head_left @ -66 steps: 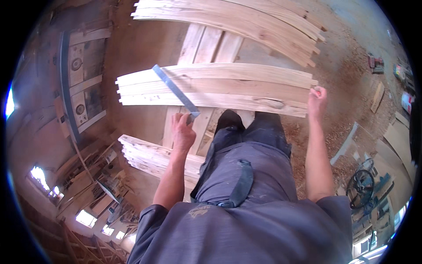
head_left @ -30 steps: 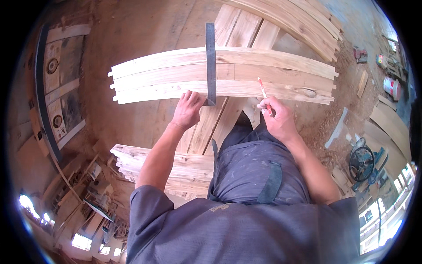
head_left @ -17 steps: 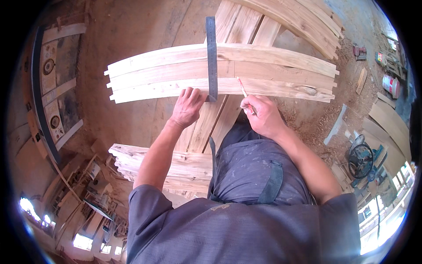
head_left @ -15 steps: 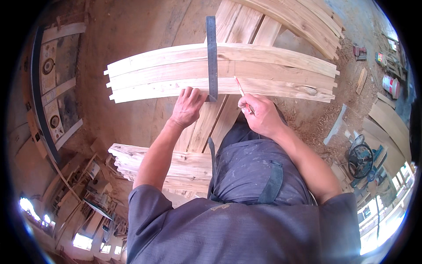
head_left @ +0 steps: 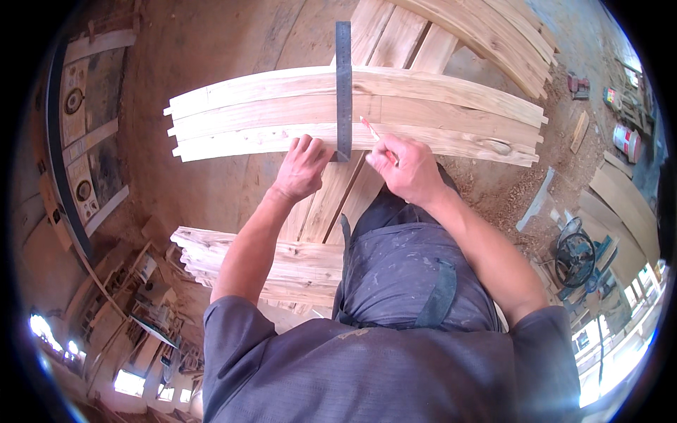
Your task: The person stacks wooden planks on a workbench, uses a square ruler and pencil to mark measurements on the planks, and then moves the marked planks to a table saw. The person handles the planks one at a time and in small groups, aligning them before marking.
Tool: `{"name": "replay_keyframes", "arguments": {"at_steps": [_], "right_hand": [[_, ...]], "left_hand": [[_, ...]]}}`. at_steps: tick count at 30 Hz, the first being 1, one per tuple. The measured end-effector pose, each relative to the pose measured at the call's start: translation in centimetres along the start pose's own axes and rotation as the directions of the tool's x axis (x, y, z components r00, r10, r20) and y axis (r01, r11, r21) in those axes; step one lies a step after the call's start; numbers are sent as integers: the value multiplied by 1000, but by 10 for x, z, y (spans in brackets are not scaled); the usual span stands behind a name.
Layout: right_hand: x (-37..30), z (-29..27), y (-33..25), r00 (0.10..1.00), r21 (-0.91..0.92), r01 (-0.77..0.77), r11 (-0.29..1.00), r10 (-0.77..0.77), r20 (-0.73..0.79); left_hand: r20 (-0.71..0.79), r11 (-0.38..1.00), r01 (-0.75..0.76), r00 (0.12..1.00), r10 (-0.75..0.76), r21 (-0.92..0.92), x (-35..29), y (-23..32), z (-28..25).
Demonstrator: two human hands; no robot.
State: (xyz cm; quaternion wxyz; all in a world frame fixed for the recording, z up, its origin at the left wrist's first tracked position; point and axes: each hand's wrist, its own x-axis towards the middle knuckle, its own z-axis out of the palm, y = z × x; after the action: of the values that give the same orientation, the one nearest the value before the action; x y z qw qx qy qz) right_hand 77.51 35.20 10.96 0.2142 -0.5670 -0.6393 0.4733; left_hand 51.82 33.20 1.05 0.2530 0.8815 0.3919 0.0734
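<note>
Your dark square (head_left: 343,84) lies across three pale boards (head_left: 451,107), near their middle.
Your left hand (head_left: 303,169) holds the square's near end at the boards' near edge. Your right hand (head_left: 410,170) pinches a red pencil (head_left: 368,128) just right of the square; I can't quite tell if its tip touches the wood. More planks (head_left: 330,201) lie under the boards.

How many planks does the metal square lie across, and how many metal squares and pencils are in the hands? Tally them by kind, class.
Planks: 3
Metal square: 1
Pencil: 1
Total: 5
</note>
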Motion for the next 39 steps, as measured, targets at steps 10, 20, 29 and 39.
{"name": "replay_keyframes", "arguments": {"at_steps": [10,20,29,39], "right_hand": [[71,15,7,938,53,-99,994,111,-328],[21,28,0,998,-302,-57,952,60,4],[-4,-2,-25,940,-133,-246,960,270,209],[-29,-51,25,911,139,-375,916,392,-126]], "left_hand": [[81,999,40,996,-42,34,6,7,-9],[122,999,33,992,-35,13,8,6,-10],[102,999,44,994,-46,21,7,9,-7],[162,1000,-17,987,16,10,36,35,-1]]}}
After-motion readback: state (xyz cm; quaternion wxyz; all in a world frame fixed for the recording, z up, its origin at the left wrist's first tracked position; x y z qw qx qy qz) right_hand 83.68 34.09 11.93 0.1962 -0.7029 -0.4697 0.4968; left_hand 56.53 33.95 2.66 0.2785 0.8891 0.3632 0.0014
